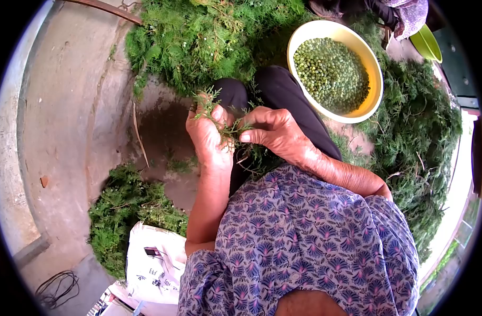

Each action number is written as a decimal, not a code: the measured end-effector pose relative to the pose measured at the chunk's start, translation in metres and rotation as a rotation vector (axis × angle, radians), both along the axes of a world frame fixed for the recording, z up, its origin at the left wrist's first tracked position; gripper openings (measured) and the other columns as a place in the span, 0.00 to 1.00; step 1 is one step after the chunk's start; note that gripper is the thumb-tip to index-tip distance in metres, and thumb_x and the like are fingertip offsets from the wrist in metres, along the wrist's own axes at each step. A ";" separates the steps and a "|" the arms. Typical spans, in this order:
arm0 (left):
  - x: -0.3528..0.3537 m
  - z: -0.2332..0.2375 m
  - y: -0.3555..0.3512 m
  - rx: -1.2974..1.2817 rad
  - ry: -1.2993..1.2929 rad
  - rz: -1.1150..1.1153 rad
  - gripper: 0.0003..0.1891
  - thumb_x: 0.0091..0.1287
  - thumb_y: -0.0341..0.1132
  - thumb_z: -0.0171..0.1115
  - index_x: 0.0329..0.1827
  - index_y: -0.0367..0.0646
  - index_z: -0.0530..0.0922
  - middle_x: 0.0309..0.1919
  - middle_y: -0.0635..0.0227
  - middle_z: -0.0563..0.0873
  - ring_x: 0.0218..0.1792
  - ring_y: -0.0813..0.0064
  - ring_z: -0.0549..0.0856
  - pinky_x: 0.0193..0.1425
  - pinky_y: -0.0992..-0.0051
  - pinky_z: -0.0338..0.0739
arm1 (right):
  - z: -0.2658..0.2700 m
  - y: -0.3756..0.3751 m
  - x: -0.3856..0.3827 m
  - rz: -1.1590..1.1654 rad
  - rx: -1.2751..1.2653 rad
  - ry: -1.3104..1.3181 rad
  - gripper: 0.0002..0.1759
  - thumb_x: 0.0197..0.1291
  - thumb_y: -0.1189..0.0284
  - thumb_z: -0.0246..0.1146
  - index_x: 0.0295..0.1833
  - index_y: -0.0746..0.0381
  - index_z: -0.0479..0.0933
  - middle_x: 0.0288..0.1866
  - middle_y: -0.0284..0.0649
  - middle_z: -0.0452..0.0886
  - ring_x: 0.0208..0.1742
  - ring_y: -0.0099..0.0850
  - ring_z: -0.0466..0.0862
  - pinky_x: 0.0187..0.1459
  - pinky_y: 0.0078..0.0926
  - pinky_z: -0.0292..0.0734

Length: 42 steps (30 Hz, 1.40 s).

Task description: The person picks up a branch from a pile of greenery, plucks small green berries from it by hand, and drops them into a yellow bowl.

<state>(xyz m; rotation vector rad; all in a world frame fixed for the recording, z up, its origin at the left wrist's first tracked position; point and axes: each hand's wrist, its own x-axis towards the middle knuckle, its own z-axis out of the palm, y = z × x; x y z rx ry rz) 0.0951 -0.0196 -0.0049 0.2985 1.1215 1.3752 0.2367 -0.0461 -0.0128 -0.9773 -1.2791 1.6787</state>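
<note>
A green conifer sprig [228,127] with flat, scaly leaves lies across my left hand [205,136], whose fingers are closed around it. My right hand [275,132] is beside it, thumb and forefinger pinched at the sprig's right side. Whether a berry sits between those fingertips is too small to make out. Both hands are above my lap, over dark trousers [283,89]. To the upper right, a yellow basin [379,79] holds many small round green berries [330,73].
Cut conifer branches are heaped ahead [199,45], along the right [409,137] and at lower left [122,205]. A white sack [154,263] lies by my left side. A coiled cable [57,289] rests on the concrete floor. Another person's patterned sleeve [412,16] and a green basin [428,45] show at upper right.
</note>
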 end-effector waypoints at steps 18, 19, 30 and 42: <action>-0.009 -0.004 0.001 0.147 -0.390 -0.115 0.09 0.70 0.38 0.50 0.32 0.46 0.72 0.13 0.77 0.64 0.13 0.83 0.59 0.19 0.80 0.56 | -0.015 0.052 0.092 -0.915 -0.041 -0.119 0.12 0.57 0.77 0.61 0.47 0.68 0.75 0.34 0.40 0.79 0.27 0.26 0.76 0.32 0.22 0.74; -0.010 -0.001 0.001 0.188 -0.369 -0.127 0.07 0.70 0.37 0.50 0.34 0.46 0.72 0.14 0.78 0.64 0.14 0.84 0.60 0.20 0.80 0.57 | -0.017 0.058 0.111 -0.973 -0.010 -0.251 0.15 0.56 0.77 0.61 0.50 0.68 0.75 0.37 0.43 0.80 0.31 0.29 0.78 0.36 0.25 0.76; -0.021 0.037 0.043 0.529 -0.520 -0.311 0.04 0.69 0.33 0.49 0.36 0.45 0.71 0.14 0.79 0.68 0.14 0.85 0.63 0.23 0.81 0.60 | 0.012 0.041 0.108 -0.889 0.082 -0.212 0.13 0.57 0.76 0.58 0.49 0.65 0.77 0.35 0.41 0.82 0.34 0.27 0.81 0.39 0.24 0.78; -0.081 0.125 -0.009 0.638 -0.896 -0.087 0.08 0.70 0.35 0.45 0.38 0.39 0.68 0.13 0.77 0.63 0.16 0.82 0.59 0.27 0.76 0.56 | 0.025 -0.001 -0.015 -0.078 0.242 -0.128 0.06 0.60 0.80 0.58 0.42 0.69 0.77 0.29 0.38 0.78 0.28 0.22 0.78 0.32 0.19 0.75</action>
